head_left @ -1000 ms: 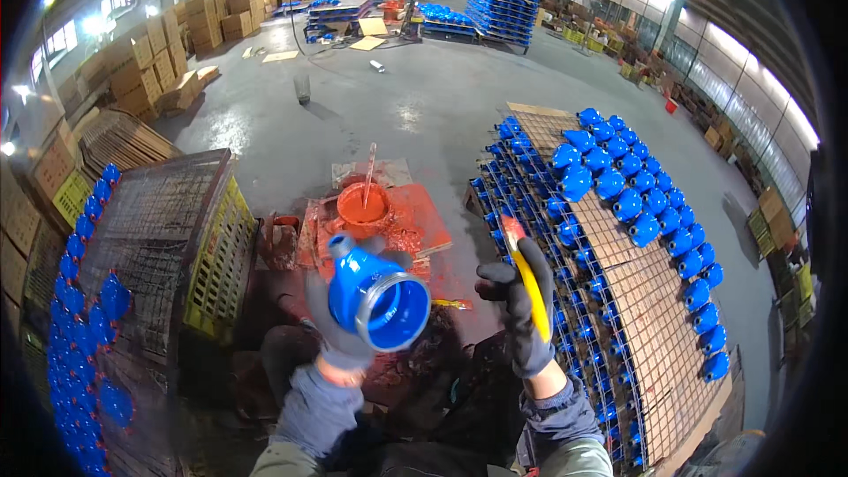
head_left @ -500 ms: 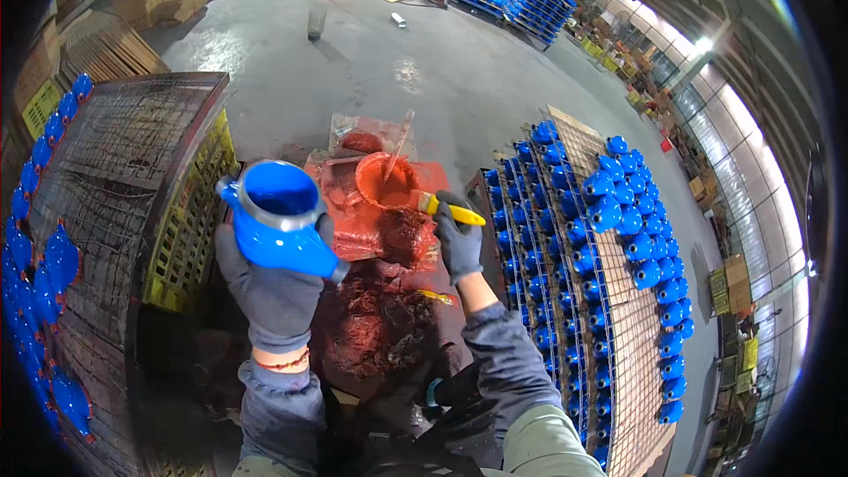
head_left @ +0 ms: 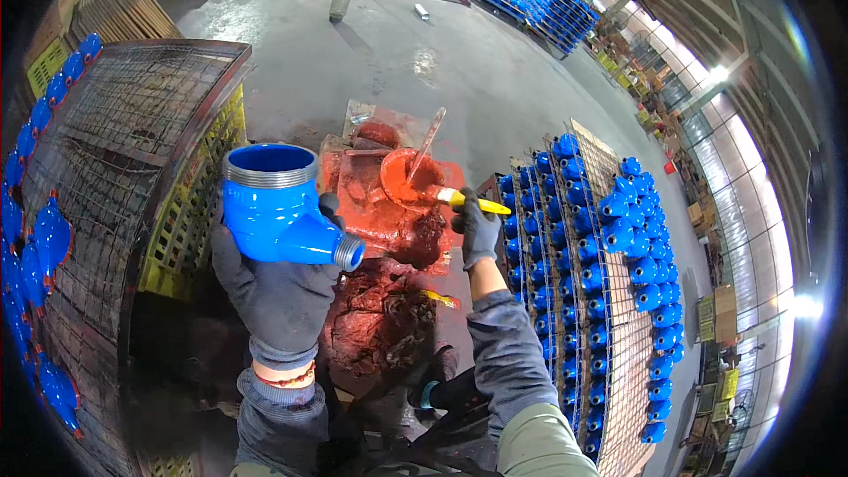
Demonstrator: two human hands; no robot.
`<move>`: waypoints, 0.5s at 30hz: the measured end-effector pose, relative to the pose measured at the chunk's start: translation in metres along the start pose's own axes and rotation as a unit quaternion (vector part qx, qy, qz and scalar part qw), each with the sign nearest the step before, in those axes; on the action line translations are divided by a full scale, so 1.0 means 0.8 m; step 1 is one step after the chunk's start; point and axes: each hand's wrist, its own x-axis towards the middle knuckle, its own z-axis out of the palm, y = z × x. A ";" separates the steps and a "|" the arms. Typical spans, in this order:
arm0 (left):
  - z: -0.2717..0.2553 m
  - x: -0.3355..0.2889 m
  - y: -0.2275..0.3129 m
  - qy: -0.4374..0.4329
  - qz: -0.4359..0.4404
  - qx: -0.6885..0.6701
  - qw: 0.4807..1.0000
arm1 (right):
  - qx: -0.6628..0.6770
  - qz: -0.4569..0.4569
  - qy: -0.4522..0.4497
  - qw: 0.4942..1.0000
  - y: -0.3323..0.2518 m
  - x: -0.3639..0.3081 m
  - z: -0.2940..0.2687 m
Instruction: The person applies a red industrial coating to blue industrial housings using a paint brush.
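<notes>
The left hand point(head_left: 278, 296), in a dark glove, was closed around the underside of a blue valve body point(head_left: 278, 212), holding it upright with its wide threaded mouth facing up and its narrower threaded spout pointing right, raised above the near edge of the work area. The right hand point(head_left: 477, 231), also gloved, was closed around the yellow handle of a paintbrush point(head_left: 459, 200) whose bristles reached into a small orange-red paint pot point(head_left: 405, 178); a stir stick point(head_left: 427, 143) leaned out of the same pot. The pot stood on a paint-caked board point(head_left: 375, 212) on the concrete floor point(head_left: 415, 62), smeared red all over. To the right lay a wire rack point(head_left: 609, 300) crowded with rows of blue valve bodies point(head_left: 618, 221), and to the left a dark mesh rack point(head_left: 124, 141) held more blue parts point(head_left: 49, 238) along its edge. The likeliest trouble seemed to be drips — a loaded brush carried from the pot toward the held casting would pass over clean blue surfaces, and red paint could land on the threads or the glove. The casting looked heavy for a one-hand grip from below, so a slip or tilt could drop it onto the pot and upset it.
</notes>
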 end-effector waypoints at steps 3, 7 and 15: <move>0.003 0.003 -0.007 -0.009 0.003 0.065 0.998 | -0.015 -0.001 0.008 1.000 -0.002 -0.013 -0.033; -0.005 -0.013 -0.027 0.030 0.042 0.052 0.997 | 0.039 0.009 0.031 0.999 -0.009 -0.039 -0.042; 0.002 -0.054 -0.070 -0.020 0.021 0.669 0.742 | 0.354 0.019 -0.119 0.927 -0.145 -0.149 -0.038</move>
